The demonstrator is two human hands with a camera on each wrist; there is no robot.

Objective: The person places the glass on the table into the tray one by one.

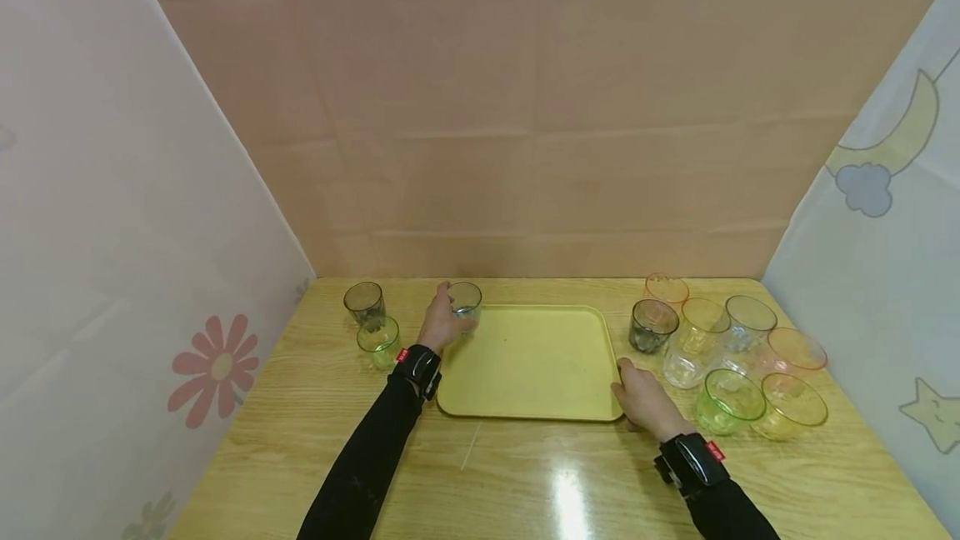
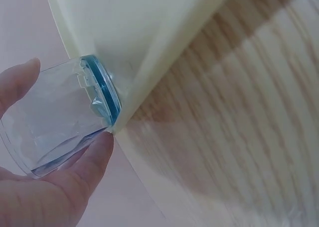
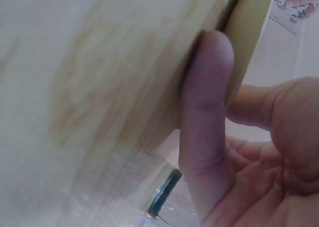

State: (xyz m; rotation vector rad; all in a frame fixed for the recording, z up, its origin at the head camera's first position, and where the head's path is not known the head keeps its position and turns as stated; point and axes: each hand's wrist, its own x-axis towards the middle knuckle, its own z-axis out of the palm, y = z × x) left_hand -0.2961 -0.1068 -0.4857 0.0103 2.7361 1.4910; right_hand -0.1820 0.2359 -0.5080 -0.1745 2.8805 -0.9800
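A clear drinking glass point(image 1: 466, 302) stands at the back left corner of a yellow tray point(image 1: 528, 365). Thumb and fingers of my left hand point(image 1: 442, 319) grip it from the left. In the left wrist view the glass point(image 2: 65, 112) shows a thick bluish base, which is at the tray's rim point(image 2: 164, 48); whether it touches is hard to tell. My right hand point(image 1: 648, 398) holds the tray's right edge near the front corner. The right wrist view shows that hand's thumb point(image 3: 207, 87) against the tray edge point(image 3: 249, 43), with other fingers on the far side.
On the left stand a dark grey glass point(image 1: 365, 302) and a green glass point(image 1: 379, 343). Several glasses crowd the right side, among them a dark one point(image 1: 654, 326), a green one point(image 1: 729, 402) and a yellow one point(image 1: 791, 408). Walls enclose the wooden table point(image 1: 480, 482) at the back and sides.
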